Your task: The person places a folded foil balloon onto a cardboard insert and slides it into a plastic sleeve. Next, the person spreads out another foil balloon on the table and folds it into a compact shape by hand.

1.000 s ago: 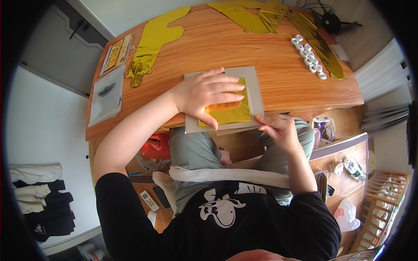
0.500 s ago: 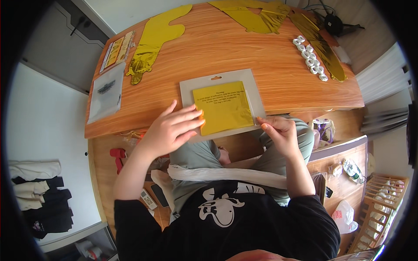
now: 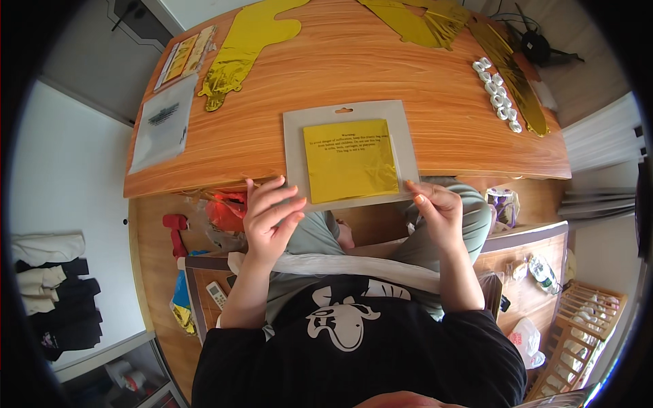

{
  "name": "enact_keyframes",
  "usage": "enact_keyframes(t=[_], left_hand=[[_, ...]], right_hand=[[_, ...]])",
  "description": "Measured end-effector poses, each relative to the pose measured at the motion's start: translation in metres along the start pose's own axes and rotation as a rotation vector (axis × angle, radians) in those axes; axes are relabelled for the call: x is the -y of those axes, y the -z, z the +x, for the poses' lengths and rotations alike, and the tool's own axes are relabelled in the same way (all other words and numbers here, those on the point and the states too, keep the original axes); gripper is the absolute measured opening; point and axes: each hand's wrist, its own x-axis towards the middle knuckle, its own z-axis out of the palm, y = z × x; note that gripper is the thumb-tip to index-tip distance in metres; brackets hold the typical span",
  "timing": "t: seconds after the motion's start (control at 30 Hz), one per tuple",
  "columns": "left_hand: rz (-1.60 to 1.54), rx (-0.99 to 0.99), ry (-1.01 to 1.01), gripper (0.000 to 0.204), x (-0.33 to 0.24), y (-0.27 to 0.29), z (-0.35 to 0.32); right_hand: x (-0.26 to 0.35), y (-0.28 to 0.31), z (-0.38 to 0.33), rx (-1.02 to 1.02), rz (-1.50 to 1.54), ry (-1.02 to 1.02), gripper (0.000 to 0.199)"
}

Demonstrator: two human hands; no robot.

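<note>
A flat translucent plastic pouch (image 3: pixel 296 146) with a hang hole holds a folded gold foil piece (image 3: pixel 347 173) that bears dark print. It lies partly over the table's near edge, its lower part above my lap. My right hand (image 3: pixel 439 207) pinches the pouch's lower right corner between thumb and fingers. Beside the lower left corner is my left hand (image 3: pixel 271 217), fingers spread and slightly bent, the tips close to the pouch edge. Whether those fingertips touch it I cannot tell.
The wooden table (image 3: pixel 238 153) carries a gold foil balloon (image 3: pixel 245 51), more gold foil (image 3: pixel 415 27), a long foil strip (image 3: pixel 510 75) and several white rolls (image 3: pixel 500 98). At left lie a clear bag (image 3: pixel 163 122) and a printed packet (image 3: pixel 182 60). A black stand (image 3: pixel 534 47) is far right.
My left hand has drawn back from the foil's left side to beside the pouch's lower left corner. The right hand keeps its pinch. The view has shifted slightly.
</note>
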Motion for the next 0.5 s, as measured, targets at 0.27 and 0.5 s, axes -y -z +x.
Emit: enact_keyframes(t=[0.27, 0.5], left_hand=[[-0.334, -0.084, 0.446, 0.017, -0.015, -0.006, -0.012], [-0.608, -0.047, 0.681, 0.020, -0.018, -0.004, -0.016]], right_hand=[[-0.008, -0.016, -0.008, -0.141, 0.134, 0.002, 0.011], [-0.002, -0.017, -0.011, -0.141, 0.347, -0.287, 0.008]])
